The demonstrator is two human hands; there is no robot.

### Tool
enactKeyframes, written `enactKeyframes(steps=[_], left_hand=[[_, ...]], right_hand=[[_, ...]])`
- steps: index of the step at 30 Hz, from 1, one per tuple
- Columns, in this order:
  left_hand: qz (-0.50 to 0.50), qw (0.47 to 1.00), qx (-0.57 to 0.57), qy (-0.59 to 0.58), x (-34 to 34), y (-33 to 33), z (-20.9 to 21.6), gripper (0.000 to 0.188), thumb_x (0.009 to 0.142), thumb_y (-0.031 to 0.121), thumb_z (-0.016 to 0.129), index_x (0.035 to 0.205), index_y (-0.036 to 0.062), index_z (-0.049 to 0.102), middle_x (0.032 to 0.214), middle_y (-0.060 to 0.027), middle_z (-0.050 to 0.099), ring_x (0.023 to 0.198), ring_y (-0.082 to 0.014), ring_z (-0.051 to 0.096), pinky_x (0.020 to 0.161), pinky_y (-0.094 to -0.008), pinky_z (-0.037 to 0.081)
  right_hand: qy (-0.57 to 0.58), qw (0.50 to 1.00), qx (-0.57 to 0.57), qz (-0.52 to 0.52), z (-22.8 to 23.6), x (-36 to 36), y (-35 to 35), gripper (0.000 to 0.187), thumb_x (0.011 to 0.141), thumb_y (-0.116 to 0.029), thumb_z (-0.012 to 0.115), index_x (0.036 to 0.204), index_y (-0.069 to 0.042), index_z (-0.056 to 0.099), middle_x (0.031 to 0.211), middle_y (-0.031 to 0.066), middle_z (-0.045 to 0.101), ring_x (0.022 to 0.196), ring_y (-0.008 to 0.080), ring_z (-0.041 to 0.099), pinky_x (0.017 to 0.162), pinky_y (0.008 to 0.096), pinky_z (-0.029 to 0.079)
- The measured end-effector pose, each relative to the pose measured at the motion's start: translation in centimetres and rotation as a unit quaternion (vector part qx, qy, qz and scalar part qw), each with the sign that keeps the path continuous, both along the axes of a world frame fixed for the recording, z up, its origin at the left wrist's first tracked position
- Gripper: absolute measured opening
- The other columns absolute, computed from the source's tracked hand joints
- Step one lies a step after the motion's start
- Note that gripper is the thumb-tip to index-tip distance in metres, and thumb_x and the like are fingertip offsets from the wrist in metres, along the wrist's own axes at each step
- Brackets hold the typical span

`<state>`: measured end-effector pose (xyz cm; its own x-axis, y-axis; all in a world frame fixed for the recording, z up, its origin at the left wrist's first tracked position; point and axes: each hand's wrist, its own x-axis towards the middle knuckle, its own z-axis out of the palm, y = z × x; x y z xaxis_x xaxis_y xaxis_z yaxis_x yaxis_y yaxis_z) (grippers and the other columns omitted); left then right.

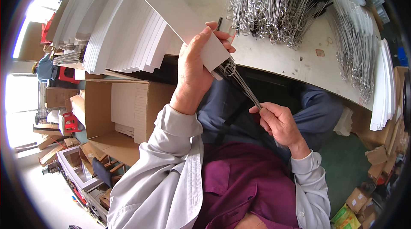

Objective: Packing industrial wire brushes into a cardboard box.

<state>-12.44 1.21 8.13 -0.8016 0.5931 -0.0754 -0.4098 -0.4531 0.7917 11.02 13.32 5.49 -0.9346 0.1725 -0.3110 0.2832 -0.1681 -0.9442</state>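
Note:
My left hand (192, 68) is wrapped round a long, slim white carton (171, 13), which slants from the upper left down toward my lap. At the carton's lower end is a small bundle of thin wire brushes (245, 85), with loops and dark bristles showing there. How far the bundle reaches inside, I cannot tell. The fingers of my right hand (279, 125) pinch the other end of these wires, over my lap. Beyond my hands, a big heap of looped wire brushes (274, 11) lies on the table (274, 60).
Stacked white cartons (124, 32) fill the table's left side. More wire brushes (353, 45) lie at the right, beside flat white cartons (384, 88). An open cardboard box (156, 100) with white cartons inside stands left of my legs. Red stools (70, 122) are farther left.

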Motion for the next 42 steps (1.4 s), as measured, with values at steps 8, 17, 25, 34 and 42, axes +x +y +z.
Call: enactKeyframes(steps=[8,17,25,34,42], left_hand=[[-0.062,0.995,-0.038,-0.061,4.7,1.3,-1.8,0.038,0.101,0.029,0.063,0.124,0.0001,0.055,0.1,-0.0159,0.067,0.083,-0.029,0.07,0.073,-0.0425,0.06],[-0.076,0.986,0.02,-0.146,6.0,3.3,-3.3,0.035,0.102,0.033,0.064,0.117,0.0025,0.055,0.099,-0.0155,0.064,0.086,-0.028,0.067,0.081,-0.044,0.06],[-0.01,0.994,0.039,-0.104,2.6,3.6,-2.1,0.034,0.103,0.033,0.063,0.114,0.0014,0.057,0.1,-0.0177,0.066,0.089,-0.0264,0.069,0.087,-0.0471,0.059],[-0.119,0.988,-0.014,-0.102,9.0,5.1,-3.6,0.04,0.107,0.039,0.055,0.123,0.0015,0.054,0.115,-0.0224,0.068,0.107,-0.0321,0.066,0.099,-0.0481,0.054],[-0.28,0.947,-0.146,0.057,8.5,1.5,-3.0,0.051,0.106,0.042,0.058,0.13,-0.003,0.058,0.118,-0.0161,0.068,0.112,-0.0231,0.065,0.1,-0.0391,0.052]], right_hand=[[-0.027,0.998,-0.046,0.013,0.0,-1.1,1.1,0.026,0.11,-0.018,0.051,0.109,0.0,0.07,0.061,-0.0017,0.05,0.051,0.0048,0.043,0.048,0.0231,0.035],[-0.033,0.997,-0.071,-0.006,1.0,-3.5,3.3,0.033,0.103,-0.029,0.066,0.116,0.001,0.063,0.08,0.0032,0.064,0.057,0.0076,0.054,0.054,0.0248,0.047],[-0.056,0.998,-0.002,-0.002,2.0,1.0,4.8,0.046,0.097,-0.035,0.076,0.121,0.003,0.064,0.084,0.0011,0.064,0.069,0.0068,0.057,0.064,0.0253,0.05],[0.081,0.986,0.05,-0.135,-1.1,-3.1,2.0,0.035,0.098,-0.028,0.077,0.113,0.003,0.068,0.088,-0.001,0.065,0.073,0.0036,0.054,0.063,0.0235,0.045],[0.104,0.979,-0.065,-0.163,0.0,-2.3,3.1,0.028,0.096,-0.026,0.079,0.096,0.002,0.073,0.079,-0.0036,0.066,0.075,0.0019,0.054,0.066,0.0226,0.047]])
